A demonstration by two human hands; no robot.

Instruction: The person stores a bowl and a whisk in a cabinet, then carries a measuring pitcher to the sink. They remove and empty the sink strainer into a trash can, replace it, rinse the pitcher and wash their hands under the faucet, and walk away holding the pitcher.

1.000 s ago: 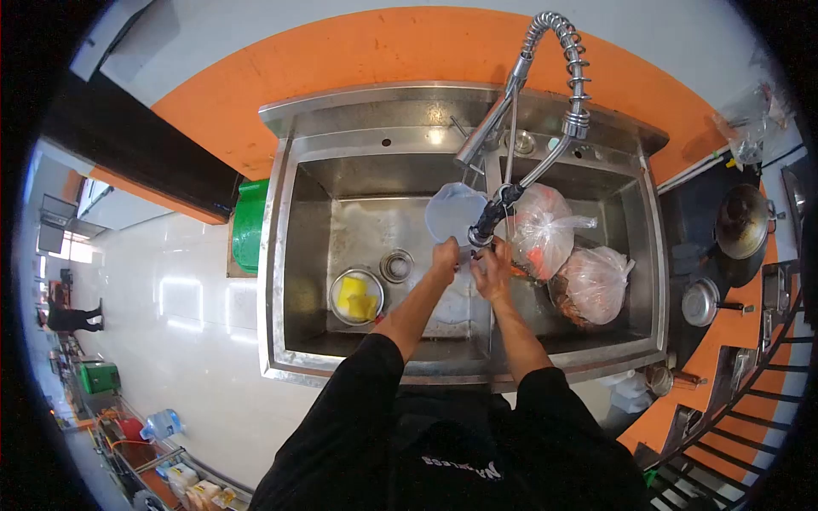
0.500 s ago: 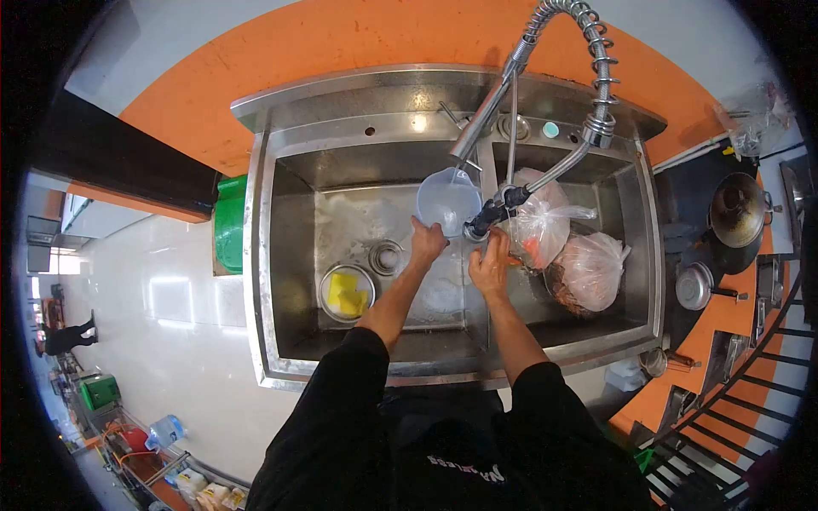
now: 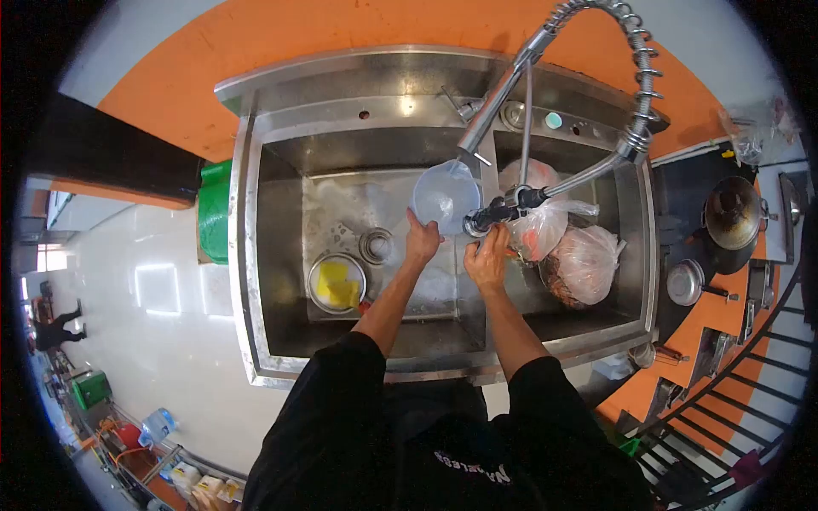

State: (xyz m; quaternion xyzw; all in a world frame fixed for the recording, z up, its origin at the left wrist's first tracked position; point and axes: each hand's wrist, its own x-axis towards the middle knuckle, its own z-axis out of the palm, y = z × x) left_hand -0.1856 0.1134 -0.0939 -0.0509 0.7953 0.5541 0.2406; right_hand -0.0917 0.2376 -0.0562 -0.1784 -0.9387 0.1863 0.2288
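Note:
My left hand [image 3: 423, 240] grips the lower left rim of a pale blue translucent plastic bowl [image 3: 445, 203], held over the left sink basin [image 3: 341, 328]. Beneath the faucet spout [image 3: 477, 132], a thin stream seems to run into the bowl, which looks wet inside. Close to the bowl's right side, the fingers of my right hand [image 3: 486, 262] are bent in beside the black spray head [image 3: 482, 221]. The spray head partly covers those fingertips, so what they hold cannot be made out. A round metal bowl [image 3: 315, 294] with a yellow cloth or sponge [image 3: 337, 285] sits in the left basin.
Two tied plastic bags of food, one reddish [image 3: 537, 226] and one brownish [image 3: 588, 266], lie in the right basin. A drain strainer [image 3: 375, 245] is in the left basin. At right stand a wok [image 3: 731, 209] and a lidded pan [image 3: 684, 283]. A person [image 3: 58, 330] is far left.
My view has shifted slightly, so the sink appears a little lower left. Both hands stay near the bowl and spray head. A red bit now shows beside the metal bowl.

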